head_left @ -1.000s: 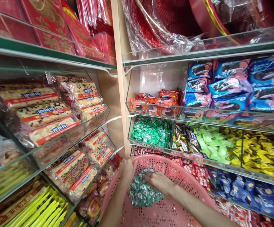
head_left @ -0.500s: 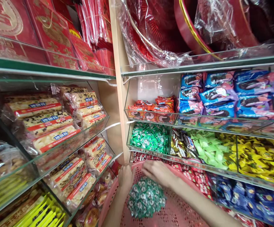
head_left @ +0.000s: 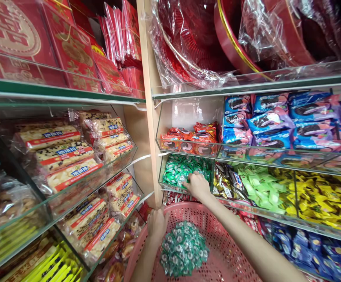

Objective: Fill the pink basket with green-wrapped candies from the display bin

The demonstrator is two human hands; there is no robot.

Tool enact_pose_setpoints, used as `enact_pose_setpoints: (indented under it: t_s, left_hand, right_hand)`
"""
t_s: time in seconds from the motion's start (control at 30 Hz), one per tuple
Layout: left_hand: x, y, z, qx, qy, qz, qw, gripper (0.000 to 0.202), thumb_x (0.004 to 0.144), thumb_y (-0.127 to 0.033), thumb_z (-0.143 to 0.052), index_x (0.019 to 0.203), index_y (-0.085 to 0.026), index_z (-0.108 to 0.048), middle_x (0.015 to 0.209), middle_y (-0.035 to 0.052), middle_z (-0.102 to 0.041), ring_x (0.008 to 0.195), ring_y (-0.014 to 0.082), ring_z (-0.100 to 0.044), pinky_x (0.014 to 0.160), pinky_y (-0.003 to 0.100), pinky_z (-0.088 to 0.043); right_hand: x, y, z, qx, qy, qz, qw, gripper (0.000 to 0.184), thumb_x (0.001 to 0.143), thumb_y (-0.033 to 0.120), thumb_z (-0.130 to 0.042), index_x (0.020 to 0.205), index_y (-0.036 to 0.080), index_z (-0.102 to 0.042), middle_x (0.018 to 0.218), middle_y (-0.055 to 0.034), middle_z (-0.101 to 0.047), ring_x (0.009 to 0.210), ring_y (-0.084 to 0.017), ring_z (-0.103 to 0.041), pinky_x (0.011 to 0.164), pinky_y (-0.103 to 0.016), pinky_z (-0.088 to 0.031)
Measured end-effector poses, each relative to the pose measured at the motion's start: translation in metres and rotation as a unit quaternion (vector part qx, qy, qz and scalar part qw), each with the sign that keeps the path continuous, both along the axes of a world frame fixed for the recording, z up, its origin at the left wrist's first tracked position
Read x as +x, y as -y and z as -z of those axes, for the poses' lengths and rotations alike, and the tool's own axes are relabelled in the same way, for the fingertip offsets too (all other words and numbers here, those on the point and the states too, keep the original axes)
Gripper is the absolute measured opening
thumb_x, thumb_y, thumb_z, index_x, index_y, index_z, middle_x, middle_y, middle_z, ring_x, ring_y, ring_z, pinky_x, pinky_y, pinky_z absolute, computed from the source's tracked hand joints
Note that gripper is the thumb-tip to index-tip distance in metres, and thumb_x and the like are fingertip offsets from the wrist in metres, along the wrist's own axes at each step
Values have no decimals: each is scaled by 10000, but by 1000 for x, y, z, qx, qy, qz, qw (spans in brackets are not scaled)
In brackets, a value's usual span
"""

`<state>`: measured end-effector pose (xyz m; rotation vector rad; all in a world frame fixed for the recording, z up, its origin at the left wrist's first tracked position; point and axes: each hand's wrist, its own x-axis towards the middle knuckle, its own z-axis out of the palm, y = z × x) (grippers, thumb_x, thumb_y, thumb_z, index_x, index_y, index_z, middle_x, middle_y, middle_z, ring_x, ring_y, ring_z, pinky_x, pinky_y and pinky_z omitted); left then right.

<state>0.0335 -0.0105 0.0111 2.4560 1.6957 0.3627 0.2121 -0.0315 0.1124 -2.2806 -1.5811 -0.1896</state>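
Observation:
A pink perforated plastic basket [head_left: 226, 250] stands low in the middle of the head view, with a heap of green-wrapped candies [head_left: 184, 248] inside. Its far left rim is gripped by my left hand [head_left: 157, 223], with the fingers folded over the edge. Beyond the basket, my right hand [head_left: 199, 185] reaches over the front edge of a clear shelf bin. The fingers are loosely bent and touch the green-wrapped candies [head_left: 175, 168] there. Nothing shows held in that hand, though its palm side is hidden.
Beside the green candies lie dark-wrapped chocolates [head_left: 227, 180], pale green candies [head_left: 261, 188] and yellow candies [head_left: 329, 196]. Clear shelf edges [head_left: 276, 156] run above my right hand. A wooden upright [head_left: 148, 129] divides the shelves; packaged sachima bars [head_left: 70, 156] sit to the left.
My right hand has moved from over the basket, up and forward, to the green candies in the shelf bin. My left hand stays on the rim.

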Motion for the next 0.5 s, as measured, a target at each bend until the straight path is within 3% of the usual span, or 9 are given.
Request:
enact_pose_setpoints:
  t_s: [0.5]
  left_hand:
    - [0,-3,4,3,-13,-2,1000,388,896,-390,-383,1171,-219,-599,1054,89,-670,980,216,-608,779,273,-410]
  right_hand:
    - [9,0,7,80,-24,-8,996,135,871,269,-497,879,182,-599,942,-70,-593,814,-163,-581,636,-239,-329]
